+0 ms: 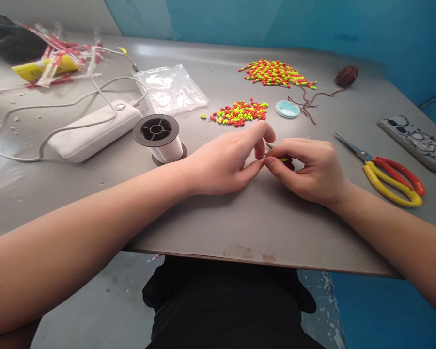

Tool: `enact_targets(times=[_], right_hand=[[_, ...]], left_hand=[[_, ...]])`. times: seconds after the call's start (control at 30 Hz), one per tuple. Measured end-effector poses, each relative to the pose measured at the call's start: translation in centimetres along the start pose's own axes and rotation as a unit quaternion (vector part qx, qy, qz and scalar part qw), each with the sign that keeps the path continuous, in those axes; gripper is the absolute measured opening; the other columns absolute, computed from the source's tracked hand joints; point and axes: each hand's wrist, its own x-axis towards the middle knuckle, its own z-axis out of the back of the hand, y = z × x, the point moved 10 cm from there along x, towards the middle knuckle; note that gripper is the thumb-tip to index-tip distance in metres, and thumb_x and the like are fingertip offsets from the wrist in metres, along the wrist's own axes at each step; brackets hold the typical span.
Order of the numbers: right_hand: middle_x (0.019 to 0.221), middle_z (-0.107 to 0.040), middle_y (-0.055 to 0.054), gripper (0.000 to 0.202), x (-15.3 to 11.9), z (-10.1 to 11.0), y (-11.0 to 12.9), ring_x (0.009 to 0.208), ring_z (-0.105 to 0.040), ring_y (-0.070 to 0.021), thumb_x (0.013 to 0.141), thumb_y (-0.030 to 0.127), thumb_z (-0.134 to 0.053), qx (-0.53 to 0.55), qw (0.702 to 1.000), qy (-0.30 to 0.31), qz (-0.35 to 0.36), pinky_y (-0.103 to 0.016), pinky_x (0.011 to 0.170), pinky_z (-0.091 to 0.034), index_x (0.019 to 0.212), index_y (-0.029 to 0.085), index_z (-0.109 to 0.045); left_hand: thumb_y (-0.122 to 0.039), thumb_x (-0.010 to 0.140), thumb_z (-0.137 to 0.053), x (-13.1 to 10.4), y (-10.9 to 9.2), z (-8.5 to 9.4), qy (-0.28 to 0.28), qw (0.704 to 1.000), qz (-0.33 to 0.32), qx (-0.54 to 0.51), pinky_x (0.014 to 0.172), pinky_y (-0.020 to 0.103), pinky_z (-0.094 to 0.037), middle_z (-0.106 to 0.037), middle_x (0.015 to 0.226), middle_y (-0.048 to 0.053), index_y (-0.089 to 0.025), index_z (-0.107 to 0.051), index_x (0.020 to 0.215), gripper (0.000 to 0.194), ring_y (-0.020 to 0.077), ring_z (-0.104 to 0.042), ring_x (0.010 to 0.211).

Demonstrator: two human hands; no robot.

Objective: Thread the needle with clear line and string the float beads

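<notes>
Fingertips of left hand (pixel 227 157) and right hand (pixel 308 167) meet; whatever is pinched there too fine to make out. Thin dark piece (pixel 270 145) in right hand mostly hidden by fingers, yellow-green bit (pixel 283 159) likewise. Black bundle (pixel 7 39) blurred, cut by left edge; red-and-clear strips (pixel 53 63) smeared. Patterned phone (pixel 414 140) clipped at right edge

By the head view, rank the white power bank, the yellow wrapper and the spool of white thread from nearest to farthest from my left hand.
From your left hand:
1. Spool of white thread, just to its left.
2. White power bank, farther left, past the spool.
3. Yellow wrapper, far left and farther back.
</notes>
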Motion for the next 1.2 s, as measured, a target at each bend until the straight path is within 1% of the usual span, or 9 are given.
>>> enact_targets(times=[0.17,0.27,0.4,0.6,0.77,0.9,1.0,1.1,1.2], right_hand=[[0.071,-0.062,0.0,0.013,-0.1,0.0,0.0,0.061,-0.048,-0.0125,0.098,0.025,-0.063,0.0,1.0,-0.001,0.009,-0.033,0.061,-0.039,0.086,0.023,-0.067],[0.072,-0.063,0.0,0.012,-0.1,-0.1,-0.1,0.061,-0.048,-0.0124,0.098,0.025,-0.064,-0.002,1.0,-0.002,0.013,-0.033,0.061,-0.039,0.087,0.023,-0.067],[0.072,-0.064,0.0,0.014,-0.1,-0.1,-0.3,0.062,-0.05,-0.0131,0.099,0.025,-0.063,-0.005,1.0,0.001,0.009,-0.033,0.061,-0.039,0.085,0.023,-0.066],[0.073,-0.066,-0.001,0.016,-0.1,-0.1,-0.4,0.063,-0.052,-0.0139,0.099,0.028,-0.063,-0.006,1.0,0.001,-0.002,-0.034,0.061,-0.039,0.084,0.023,-0.066],[0.076,-0.068,-0.001,0.016,-0.1,0.3,-0.4,0.062,-0.052,-0.0135,0.099,0.03,-0.065,-0.003,1.0,-0.015,-0.012,-0.033,0.062,-0.041,0.085,0.023,-0.068],[0.071,-0.066,-0.002,0.023,-0.1,0.6,-0.8,0.06,-0.052,-0.0147,0.1,0.035,-0.064,-0.012,0.999,-0.028,-0.031,-0.034,0.061,-0.04,0.08,0.023,-0.066],[0.07,-0.065,-0.003,0.032,0.1,0.9,-1.4,0.062,-0.054,-0.0158,0.103,0.04,-0.059,-0.03,0.998,-0.031,-0.049,-0.035,0.063,-0.041,0.077,0.022,-0.064],[0.077,-0.068,-0.005,0.033,0.3,1.2,-2.0,0.068,-0.059,-0.017,0.105,0.042,-0.053,-0.061,0.995,-0.014,-0.071,-0.034,0.065,-0.042,0.085,0.021,-0.067],[0.087,-0.072,-0.006,0.031,0.5,1.0,-2.0,0.075,-0.063,-0.0205,0.097,0.05,-0.063,-0.101,0.991,0.05,-0.075,-0.035,0.067,-0.04,0.097,0.02,-0.07]], left_hand=[[-0.014,0.1,-0.05,0.0,0.1,0.0,0.001,0.999,0.015,-0.043,0.074,0.027,-0.044,-0.073,0.114,0.002,-0.018,-0.052,0.121,0.021,0.005,-0.054,0.068],[-0.014,0.1,-0.052,0.1,0.6,0.0,-0.001,0.997,0.032,-0.07,0.075,0.025,-0.047,-0.074,0.108,0.002,-0.017,-0.052,0.124,0.024,0.0051,-0.057,0.071],[-0.017,0.099,-0.054,0.2,1.1,-0.1,0.004,0.994,0.048,-0.095,0.072,0.024,-0.047,-0.073,0.102,0.003,-0.017,-0.058,0.12,0.021,0.0083,-0.063,0.082],[-0.022,0.102,-0.053,0.3,1.3,-0.1,0.003,0.994,0.058,-0.091,0.07,0.025,-0.044,-0.072,0.097,0.003,-0.018,-0.061,0.117,0.017,0.0089,-0.062,0.08],[-0.019,0.1,-0.056,0.4,1.8,0.1,-0.012,0.995,0.062,-0.078,0.071,0.024,-0.043,-0.069,0.088,-0.001,-0.017,-0.066,0.111,0.015,0.0077,-0.06,0.078],[-0.015,0.097,-0.057,0.5,1.5,0.2,-0.015,0.996,0.059,-0.072,0.071,0.023,-0.042,-0.07,0.087,-0.002,-0.017,-0.069,0.099,0.012,0.0064,-0.058,0.078],[-0.016,0.097,-0.057,0.5,1.4,0.5,-0.028,0.995,0.06,-0.075,0.071,0.024,-0.042,-0.07,0.086,-0.001,-0.016,-0.07,0.097,0.013,0.0068,-0.057,0.075],[-0.018,0.096,-0.058,0.5,1.6,1.1,-0.063,0.992,0.072,-0.08,0.071,0.026,-0.042,-0.07,0.086,0.001,-0.016,-0.07,0.096,0.013,0.0081,-0.056,0.075],[-0.017,0.096,-0.057,0.5,2.0,1.7,-0.092,0.988,0.084,-0.089,0.069,0.026,-0.041,-0.068,0.085,0.002,-0.015,-0.07,0.093,0.013,0.009,-0.055,0.076]])
